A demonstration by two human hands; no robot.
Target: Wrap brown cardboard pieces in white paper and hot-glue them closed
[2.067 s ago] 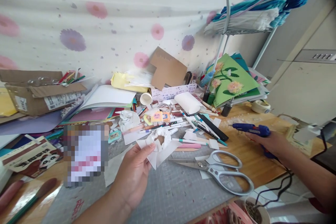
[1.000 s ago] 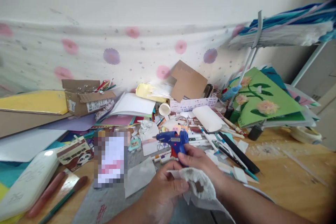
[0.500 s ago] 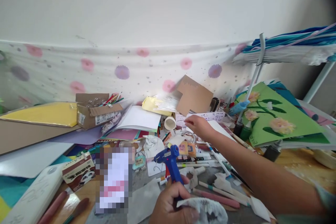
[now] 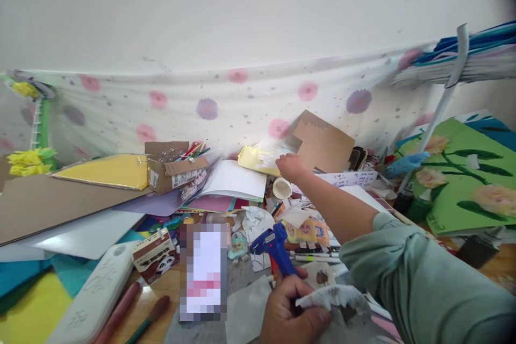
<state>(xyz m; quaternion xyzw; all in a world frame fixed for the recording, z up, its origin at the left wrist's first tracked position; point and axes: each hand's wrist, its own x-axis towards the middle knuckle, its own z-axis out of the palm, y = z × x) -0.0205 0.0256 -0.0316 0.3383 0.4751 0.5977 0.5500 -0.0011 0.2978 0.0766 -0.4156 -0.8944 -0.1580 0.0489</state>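
Note:
My left hand (image 4: 296, 312) is closed round the handle of a blue hot glue gun (image 4: 278, 247), its nozzle pointing left. The same hand pinches a crumpled white paper piece (image 4: 349, 303) with dark smudges under its thumb. My right hand (image 4: 296, 167) is stretched to the back of the table, fingers curled together, at the right end of a yellow packet (image 4: 252, 157) with clear sticks (image 4: 269, 156) on it. I cannot make out what its fingertips grip. Just below that hand lies a white paper cup (image 4: 282, 188) on its side.
A blurred-out phone-like object (image 4: 205, 271), a panda-printed carton (image 4: 156, 255) and a white case (image 4: 94, 293) lie left of centre. Behind them are an open cardboard box (image 4: 173, 172) and stacked paper. Brown cardboard (image 4: 322, 142) leans at the back; a green flower picture (image 4: 463, 183) stands right.
My right hand has reached farther back and left to the clear sticks, its sleeve coming into view. My left hand still holds the glue gun and paper. The view has turned left.

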